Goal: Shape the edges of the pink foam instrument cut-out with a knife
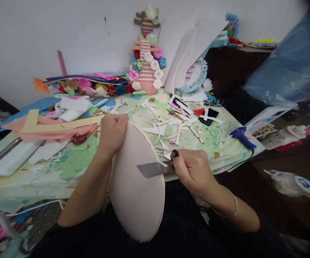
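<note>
A pale pink foam board [139,193], cut to a teardrop outline with a red line along its edge, stands tilted in front of my body. Closed around its narrow top end is my left hand [114,132]. My right hand [194,170] grips a craft knife whose broad grey blade [151,170] lies across the board's right edge. A thin white sliver curls away just above the blade. The knife's handle is mostly hidden in my fingers.
White offcuts [175,132] litter the green table cover. A blue glue gun [243,138] lies at the right edge, near eyeglasses [213,103]. Paper-flower instrument models [145,64] lean on the wall. Coloured paper strips [63,124] and a metal ruler [1,156] lie left.
</note>
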`<state>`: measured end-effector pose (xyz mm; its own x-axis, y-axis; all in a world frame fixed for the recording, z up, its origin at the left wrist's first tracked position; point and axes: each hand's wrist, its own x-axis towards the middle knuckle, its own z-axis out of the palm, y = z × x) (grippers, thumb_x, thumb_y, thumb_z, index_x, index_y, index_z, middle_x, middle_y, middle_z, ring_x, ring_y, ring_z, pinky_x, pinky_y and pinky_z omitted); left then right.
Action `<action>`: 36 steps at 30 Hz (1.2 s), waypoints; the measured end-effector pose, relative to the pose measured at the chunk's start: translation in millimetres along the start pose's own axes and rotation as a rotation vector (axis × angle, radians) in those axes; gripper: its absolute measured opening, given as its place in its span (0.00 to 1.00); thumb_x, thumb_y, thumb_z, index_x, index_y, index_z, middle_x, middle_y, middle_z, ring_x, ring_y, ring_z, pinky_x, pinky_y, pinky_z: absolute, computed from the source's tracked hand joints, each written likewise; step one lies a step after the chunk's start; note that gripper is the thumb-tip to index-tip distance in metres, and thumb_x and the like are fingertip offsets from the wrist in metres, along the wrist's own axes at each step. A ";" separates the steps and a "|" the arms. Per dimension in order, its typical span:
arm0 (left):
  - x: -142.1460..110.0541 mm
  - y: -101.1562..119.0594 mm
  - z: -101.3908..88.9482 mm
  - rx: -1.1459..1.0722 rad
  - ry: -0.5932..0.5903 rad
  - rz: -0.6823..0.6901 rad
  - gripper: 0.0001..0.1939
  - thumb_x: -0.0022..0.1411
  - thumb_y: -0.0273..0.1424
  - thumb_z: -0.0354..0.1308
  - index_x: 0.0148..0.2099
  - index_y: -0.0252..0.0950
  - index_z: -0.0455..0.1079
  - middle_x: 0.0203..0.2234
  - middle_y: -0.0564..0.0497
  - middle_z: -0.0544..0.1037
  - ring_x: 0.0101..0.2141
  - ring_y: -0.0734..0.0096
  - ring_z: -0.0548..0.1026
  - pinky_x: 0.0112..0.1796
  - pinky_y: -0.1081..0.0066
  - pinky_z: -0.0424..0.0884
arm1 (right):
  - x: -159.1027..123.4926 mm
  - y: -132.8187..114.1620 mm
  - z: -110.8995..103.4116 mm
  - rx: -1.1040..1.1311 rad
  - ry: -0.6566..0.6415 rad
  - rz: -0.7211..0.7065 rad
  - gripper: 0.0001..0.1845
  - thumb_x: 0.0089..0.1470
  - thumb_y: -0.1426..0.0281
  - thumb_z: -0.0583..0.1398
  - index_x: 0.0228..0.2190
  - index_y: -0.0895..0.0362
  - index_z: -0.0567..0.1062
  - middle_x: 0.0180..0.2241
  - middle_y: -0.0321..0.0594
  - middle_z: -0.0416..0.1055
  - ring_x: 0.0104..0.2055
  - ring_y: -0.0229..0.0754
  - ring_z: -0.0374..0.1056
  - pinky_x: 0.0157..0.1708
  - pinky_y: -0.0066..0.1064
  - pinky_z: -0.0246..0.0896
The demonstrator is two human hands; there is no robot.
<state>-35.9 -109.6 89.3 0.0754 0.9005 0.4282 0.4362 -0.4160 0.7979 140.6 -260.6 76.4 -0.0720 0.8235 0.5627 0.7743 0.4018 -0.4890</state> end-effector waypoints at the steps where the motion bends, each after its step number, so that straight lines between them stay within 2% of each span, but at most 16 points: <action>1: -0.1 0.0 0.1 0.014 0.007 0.013 0.15 0.48 0.33 0.47 0.16 0.39 0.44 0.13 0.56 0.46 0.19 0.74 0.50 0.23 0.67 0.44 | 0.3 -0.9 -0.1 -0.001 0.007 -0.009 0.20 0.60 0.72 0.50 0.17 0.56 0.55 0.15 0.29 0.49 0.17 0.29 0.45 0.21 0.29 0.37; 5: -0.7 0.1 0.3 0.053 0.033 0.054 0.15 0.50 0.33 0.47 0.16 0.39 0.46 0.13 0.56 0.46 0.19 0.74 0.50 0.24 0.67 0.44 | 3.3 -8.3 -1.2 -0.005 0.014 -0.023 0.20 0.60 0.72 0.50 0.17 0.56 0.54 0.16 0.29 0.48 0.18 0.29 0.45 0.21 0.29 0.38; 13: -0.5 -2.7 1.6 -0.007 0.023 0.035 0.15 0.50 0.32 0.47 0.16 0.39 0.47 0.13 0.56 0.48 0.19 0.74 0.51 0.23 0.67 0.45 | 11.0 -20.2 -0.4 -0.014 0.014 -0.035 0.21 0.61 0.71 0.49 0.16 0.57 0.57 0.15 0.30 0.50 0.17 0.29 0.47 0.21 0.28 0.39; 19: -1.0 -2.7 4.7 0.020 0.032 0.072 0.16 0.50 0.31 0.48 0.16 0.39 0.46 0.13 0.56 0.47 0.19 0.75 0.50 0.23 0.67 0.45 | 14.1 -25.5 -4.1 -0.025 -0.058 0.005 0.22 0.62 0.68 0.48 0.17 0.57 0.57 0.16 0.30 0.51 0.18 0.30 0.47 0.22 0.28 0.40; 26: -1.2 -3.0 4.6 -0.120 -0.042 0.080 0.15 0.52 0.29 0.47 0.16 0.38 0.48 0.13 0.57 0.48 0.19 0.76 0.50 0.23 0.68 0.44 | 12.4 -20.9 -1.0 0.005 -0.030 -0.008 0.22 0.63 0.68 0.48 0.17 0.57 0.57 0.16 0.29 0.49 0.18 0.29 0.46 0.21 0.28 0.39; 36: -0.5 -6.9 2.6 -0.146 -0.067 0.078 0.15 0.51 0.28 0.47 0.15 0.38 0.48 0.13 0.56 0.48 0.19 0.75 0.50 0.23 0.67 0.45 | 11.8 -12.3 4.8 0.037 -0.001 0.008 0.22 0.62 0.70 0.49 0.16 0.57 0.58 0.16 0.29 0.51 0.18 0.29 0.48 0.21 0.28 0.40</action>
<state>-36.7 -106.8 82.5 0.1652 0.8693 0.4659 0.2920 -0.4943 0.8188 127.2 -253.9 85.8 -0.0664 0.8270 0.5583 0.7509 0.4099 -0.5178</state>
